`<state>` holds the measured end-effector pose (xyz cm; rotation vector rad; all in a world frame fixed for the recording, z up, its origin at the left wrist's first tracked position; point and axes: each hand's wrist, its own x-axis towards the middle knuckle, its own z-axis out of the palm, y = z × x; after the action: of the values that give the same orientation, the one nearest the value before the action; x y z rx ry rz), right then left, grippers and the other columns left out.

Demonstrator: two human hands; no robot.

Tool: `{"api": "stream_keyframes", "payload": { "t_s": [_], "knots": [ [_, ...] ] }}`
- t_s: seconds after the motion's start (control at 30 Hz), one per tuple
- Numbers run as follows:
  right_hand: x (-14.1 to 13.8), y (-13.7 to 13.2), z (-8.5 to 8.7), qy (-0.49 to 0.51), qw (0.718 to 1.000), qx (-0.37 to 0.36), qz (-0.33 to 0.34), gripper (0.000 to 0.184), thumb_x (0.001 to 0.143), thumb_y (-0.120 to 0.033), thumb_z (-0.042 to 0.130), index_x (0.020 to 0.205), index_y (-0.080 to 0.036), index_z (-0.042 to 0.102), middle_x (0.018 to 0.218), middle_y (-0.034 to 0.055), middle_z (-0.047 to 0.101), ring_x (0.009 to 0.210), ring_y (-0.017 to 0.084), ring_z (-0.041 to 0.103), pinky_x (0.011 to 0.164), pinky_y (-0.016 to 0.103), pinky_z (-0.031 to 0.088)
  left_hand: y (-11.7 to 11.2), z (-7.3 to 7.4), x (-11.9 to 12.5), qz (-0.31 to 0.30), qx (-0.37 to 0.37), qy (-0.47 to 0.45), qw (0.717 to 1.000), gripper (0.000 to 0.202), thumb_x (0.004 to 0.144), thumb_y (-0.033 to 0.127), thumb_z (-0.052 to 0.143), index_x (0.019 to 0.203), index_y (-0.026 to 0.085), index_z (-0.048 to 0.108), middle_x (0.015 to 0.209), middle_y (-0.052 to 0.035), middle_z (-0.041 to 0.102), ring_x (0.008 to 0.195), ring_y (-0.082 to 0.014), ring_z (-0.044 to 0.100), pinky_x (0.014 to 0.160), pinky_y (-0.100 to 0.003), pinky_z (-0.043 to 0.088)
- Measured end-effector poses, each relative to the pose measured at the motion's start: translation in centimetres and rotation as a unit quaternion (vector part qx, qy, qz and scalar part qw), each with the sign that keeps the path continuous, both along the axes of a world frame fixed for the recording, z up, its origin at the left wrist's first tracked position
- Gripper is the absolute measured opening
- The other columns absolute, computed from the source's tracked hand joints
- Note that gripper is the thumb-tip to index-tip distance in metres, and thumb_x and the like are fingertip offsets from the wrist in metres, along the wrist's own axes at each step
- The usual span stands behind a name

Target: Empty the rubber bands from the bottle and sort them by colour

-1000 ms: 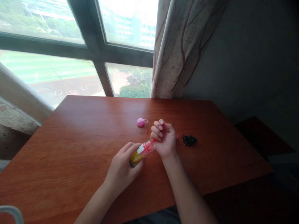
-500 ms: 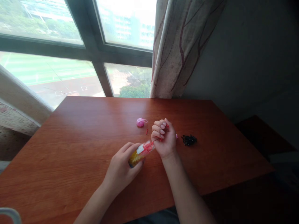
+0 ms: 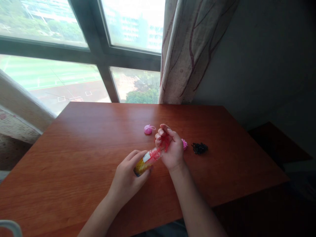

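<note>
My left hand (image 3: pixel 130 169) is wrapped round a clear bottle (image 3: pixel 147 160) with a white label, tilted so its mouth points up and to the right. Yellow bands show in its lower part and red ones near the mouth. My right hand (image 3: pixel 172 149) is turned palm up at the mouth, its fingers curled round a loose bunch of red elastic bands (image 3: pixel 165 144). Behind the right wrist, a pile of pink bands (image 3: pixel 184 144) is partly hidden. A heap of black elastic bands (image 3: pixel 199 148) lies to the right of it.
A round pink cap (image 3: pixel 148 129) with a loop lies beyond my hands on the brown wooden table (image 3: pixel 81 141). The window (image 3: pixel 98 59) and a patterned curtain (image 3: pixel 185 49) stand behind the table. A pale curved bar (image 3: pixel 11 225) shows at lower left.
My right hand has shifted slightly left and opened somewhat, so more red bands show in the palm and more of the pink pile appears. The bottle has moved slightly left.
</note>
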<state>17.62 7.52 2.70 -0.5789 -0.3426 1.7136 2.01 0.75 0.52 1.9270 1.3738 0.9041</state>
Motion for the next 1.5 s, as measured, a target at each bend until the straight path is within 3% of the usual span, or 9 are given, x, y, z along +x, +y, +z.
{"api": "stream_keyframes", "payload": {
  "t_s": [0.23,0.4,0.57,0.7,0.87,1.0,1.1,1.3,1.5],
  "knots": [
    [-1.9,-0.8,-0.6,-0.076,0.996,0.034,-0.022,0.023,0.085,-0.04,0.055,0.084,-0.02,0.066,0.064,-0.0029,0.053,0.057,0.01,0.051,0.054,0.02,0.046,-0.1,0.2,0.3,0.0,0.003,-0.029,1.0,0.032,0.082,0.019,0.058,0.114,0.02,0.064,0.099,-0.0053,0.064,0.086,-0.0184,0.062,0.075,-0.026,0.048],
    [-2.2,-0.8,-0.8,-0.096,0.994,0.032,-0.038,0.02,0.085,-0.04,0.059,0.09,-0.021,0.064,0.058,-0.0058,0.05,0.049,0.009,0.047,0.048,0.019,0.041,0.0,0.3,0.1,-0.007,-0.002,-0.025,1.0,0.033,0.083,0.02,0.058,0.115,0.021,0.065,0.101,-0.0064,0.065,0.088,-0.0195,0.062,0.077,-0.028,0.049],
    [-1.2,-0.2,-1.0,-0.105,0.994,0.023,0.031,0.028,0.085,-0.046,0.059,0.083,-0.018,0.064,0.055,-0.0055,0.05,0.044,0.007,0.046,0.038,0.017,0.03,0.0,0.4,-0.1,-0.038,-0.016,-0.013,0.999,0.037,0.083,0.017,0.056,0.119,0.023,0.064,0.097,-0.0044,0.064,0.086,-0.0187,0.063,0.077,-0.027,0.049],
    [-1.4,-0.3,-1.0,-0.137,0.987,0.049,0.062,0.033,0.085,-0.048,0.059,0.08,-0.016,0.064,0.054,-0.0042,0.052,0.042,0.008,0.046,0.037,0.018,0.029,-0.1,0.3,-0.1,-0.037,-0.028,-0.012,0.999,0.038,0.081,0.015,0.056,0.117,0.023,0.065,0.094,-0.0034,0.064,0.083,-0.0182,0.062,0.075,-0.026,0.048],
    [-3.2,-1.4,-0.6,-0.162,0.98,0.085,-0.078,0.03,0.091,-0.046,0.052,0.083,-0.019,0.063,0.057,-0.0041,0.053,0.049,0.01,0.052,0.05,0.022,0.041,-0.1,0.3,0.2,-0.005,-0.025,-0.044,0.999,0.038,0.08,0.015,0.058,0.116,0.022,0.065,0.101,-0.0047,0.066,0.091,-0.0206,0.063,0.079,-0.027,0.048],
    [-3.9,-2.0,-0.4,-0.149,0.978,0.09,-0.117,0.027,0.092,-0.043,0.049,0.094,-0.021,0.064,0.06,-0.003,0.056,0.059,0.013,0.059,0.063,0.026,0.047,-0.1,0.3,0.3,0.008,-0.026,-0.066,0.997,0.035,0.081,0.016,0.059,0.116,0.021,0.066,0.099,-0.0042,0.066,0.089,-0.0199,0.062,0.077,-0.027,0.047],
    [-3.9,-2.2,-0.3,-0.122,0.982,0.084,-0.12,0.025,0.09,-0.035,0.05,0.109,-0.023,0.06,0.067,-0.0022,0.063,0.066,0.015,0.063,0.069,0.029,0.049,-0.1,0.4,0.4,0.018,-0.027,-0.075,0.997,0.034,0.082,0.015,0.06,0.114,0.02,0.066,0.096,-0.0031,0.066,0.085,-0.0183,0.061,0.074,-0.025,0.046],
    [-3.9,-2.5,-0.2,-0.094,0.986,0.093,-0.098,0.044,0.083,-0.02,0.047,0.127,-0.022,0.049,0.093,0.0035,0.072,0.074,0.016,0.065,0.075,0.033,0.049,0.0,0.4,0.4,0.024,-0.027,-0.095,0.995,0.031,0.083,0.017,0.061,0.113,0.02,0.066,0.097,-0.0026,0.065,0.086,-0.0173,0.06,0.075,-0.025,0.045],
    [-3.5,-2.7,-0.4,-0.104,0.985,0.128,-0.056,0.047,0.07,-0.01,0.046,0.113,-0.021,0.062,0.099,0.0035,0.073,0.084,0.016,0.067,0.079,0.032,0.05,-0.2,0.6,0.4,0.02,-0.023,-0.106,0.994,0.03,0.083,0.017,0.062,0.112,0.02,0.066,0.097,-0.0016,0.064,0.087,-0.0164,0.059,0.076,-0.025,0.045]
  ]
}}
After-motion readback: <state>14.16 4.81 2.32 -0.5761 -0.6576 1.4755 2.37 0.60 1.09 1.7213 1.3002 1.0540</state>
